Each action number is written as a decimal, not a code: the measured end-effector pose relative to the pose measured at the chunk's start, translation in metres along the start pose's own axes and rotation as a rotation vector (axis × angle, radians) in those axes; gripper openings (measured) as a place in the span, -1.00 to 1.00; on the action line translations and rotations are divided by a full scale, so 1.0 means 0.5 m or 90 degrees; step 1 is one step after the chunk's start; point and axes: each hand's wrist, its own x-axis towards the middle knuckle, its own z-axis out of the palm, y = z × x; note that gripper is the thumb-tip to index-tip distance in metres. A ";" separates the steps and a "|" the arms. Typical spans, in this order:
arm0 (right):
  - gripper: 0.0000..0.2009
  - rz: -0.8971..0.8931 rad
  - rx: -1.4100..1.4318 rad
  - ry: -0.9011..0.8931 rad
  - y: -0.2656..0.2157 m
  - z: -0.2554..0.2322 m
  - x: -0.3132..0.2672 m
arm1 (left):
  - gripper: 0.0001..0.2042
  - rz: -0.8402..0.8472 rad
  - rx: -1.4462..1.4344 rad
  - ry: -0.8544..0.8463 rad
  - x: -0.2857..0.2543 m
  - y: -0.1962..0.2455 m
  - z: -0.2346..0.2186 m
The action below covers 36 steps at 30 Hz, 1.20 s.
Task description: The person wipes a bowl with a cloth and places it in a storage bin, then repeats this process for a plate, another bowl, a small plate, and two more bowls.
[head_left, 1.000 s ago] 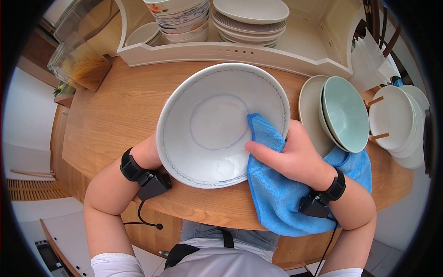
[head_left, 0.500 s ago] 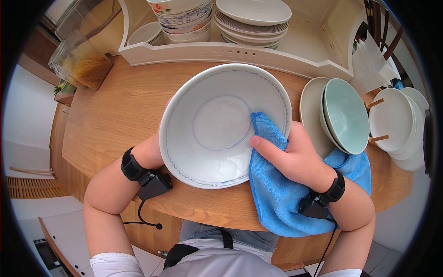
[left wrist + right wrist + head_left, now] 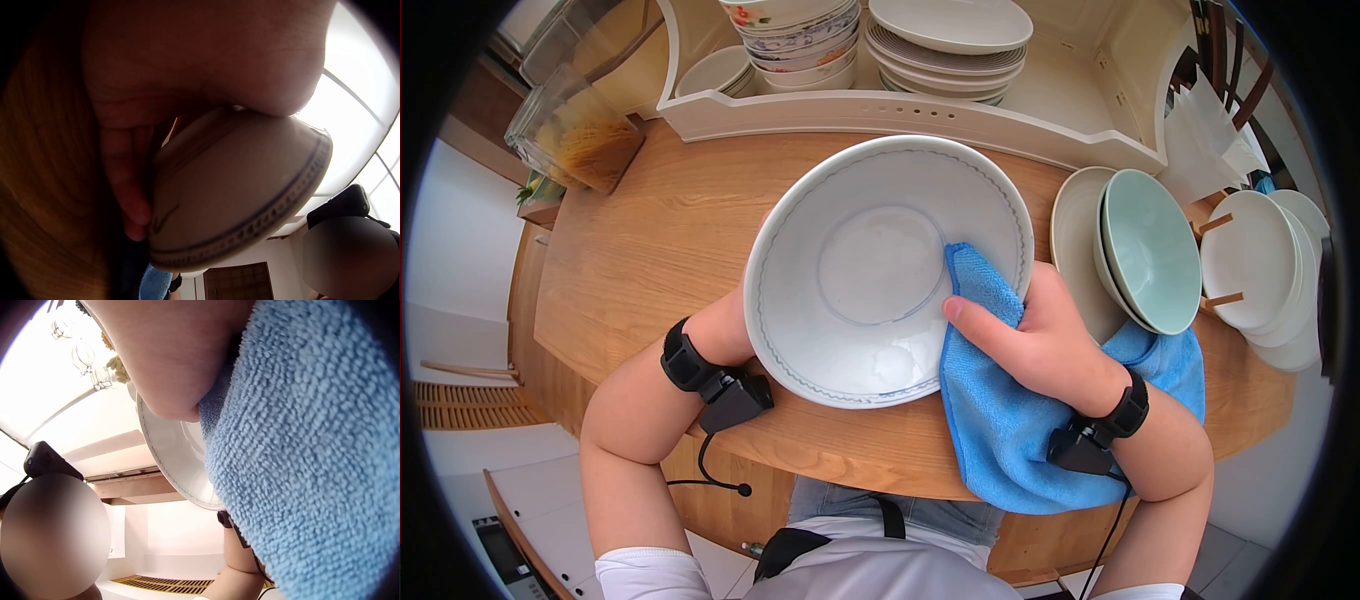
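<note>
A large white bowl with a thin blue ring and a patterned line inside its rim is tilted toward me in the head view. My left hand supports it from the left, its fingers mostly hidden behind the bowl there. In the left wrist view that hand curls around the outside of the bowl. My right hand holds a blue cloth over the right rim, thumb inside the bowl and the other fingers behind it. The cloth fills much of the right wrist view.
Right of the bowl, a green bowl leans with a cream plate. White plates stand in a wooden rack beyond. A cream shelf at the back bears stacked bowls and plates. A glass jar stands back left.
Compared with a second ago, the bowl, the right thumb and the cloth corner sit slightly farther right, with a small shift of the whole view. Both hands keep their hold.
</note>
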 end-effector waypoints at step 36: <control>-0.66 0.002 0.006 -0.004 -0.001 0.000 0.000 | -0.46 -0.055 -0.130 0.059 0.007 0.023 0.026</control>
